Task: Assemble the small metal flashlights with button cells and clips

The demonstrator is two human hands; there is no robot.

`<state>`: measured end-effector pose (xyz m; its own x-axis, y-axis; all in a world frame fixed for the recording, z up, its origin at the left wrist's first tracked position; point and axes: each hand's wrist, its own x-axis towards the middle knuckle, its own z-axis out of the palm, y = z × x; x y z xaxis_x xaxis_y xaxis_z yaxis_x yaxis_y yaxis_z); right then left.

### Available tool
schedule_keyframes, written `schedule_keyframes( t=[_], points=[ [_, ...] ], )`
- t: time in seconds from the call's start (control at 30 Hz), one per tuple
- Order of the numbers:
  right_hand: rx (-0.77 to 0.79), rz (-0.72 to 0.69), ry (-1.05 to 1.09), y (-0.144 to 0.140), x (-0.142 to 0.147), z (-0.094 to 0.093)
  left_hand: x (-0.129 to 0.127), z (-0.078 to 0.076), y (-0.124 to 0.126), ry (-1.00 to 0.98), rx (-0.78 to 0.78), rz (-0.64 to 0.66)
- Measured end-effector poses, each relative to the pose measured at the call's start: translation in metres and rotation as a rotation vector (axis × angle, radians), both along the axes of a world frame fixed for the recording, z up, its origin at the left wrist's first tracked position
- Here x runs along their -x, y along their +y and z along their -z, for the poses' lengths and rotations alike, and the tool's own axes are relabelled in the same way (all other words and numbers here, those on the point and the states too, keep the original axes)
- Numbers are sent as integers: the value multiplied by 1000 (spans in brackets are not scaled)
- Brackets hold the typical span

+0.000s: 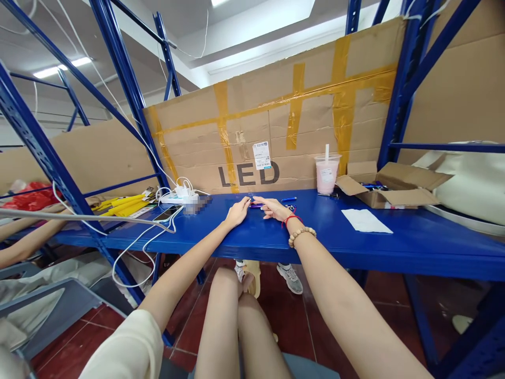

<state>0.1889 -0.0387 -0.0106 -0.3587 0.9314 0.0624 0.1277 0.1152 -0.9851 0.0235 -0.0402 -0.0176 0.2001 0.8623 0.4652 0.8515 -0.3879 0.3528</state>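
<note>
Item: slim purple pen-like piece (255, 205), lying flat on the blue table (394, 245) between both hands. Left hand (238, 211) and right hand (274, 208) are closed lightly on its ends. Work is judged barely begun; further pieces (373, 186) are left in the cardboard box (394, 197). Detail is too small to be told.

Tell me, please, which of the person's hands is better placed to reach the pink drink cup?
The right hand, probably. The pink drink cup stands on the blue shelf to its right, while the left hand lies farther away, on the other side of the right hand.
</note>
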Motion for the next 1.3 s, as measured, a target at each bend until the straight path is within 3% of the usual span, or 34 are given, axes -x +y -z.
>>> schedule_keyframes(
  t=[0.17,0.47,0.73,1.03,1.3],
  points=[
    [-89,231,-236,-7,22,7,2,0,2,-33,14,-101],
    [-348,497,-696,-21,41,4,2,-2,11,-26,37,-237],
    [-373,659,-986,-21,51,7,0,-3,8,33,-20,-210],
    [-384,703,-1149,-19,56,7,1,-6,-1,116,-120,-196],
    [-461,670,-1238,-17,61,8,-3,-4,2,249,-156,-52]
  ],
)
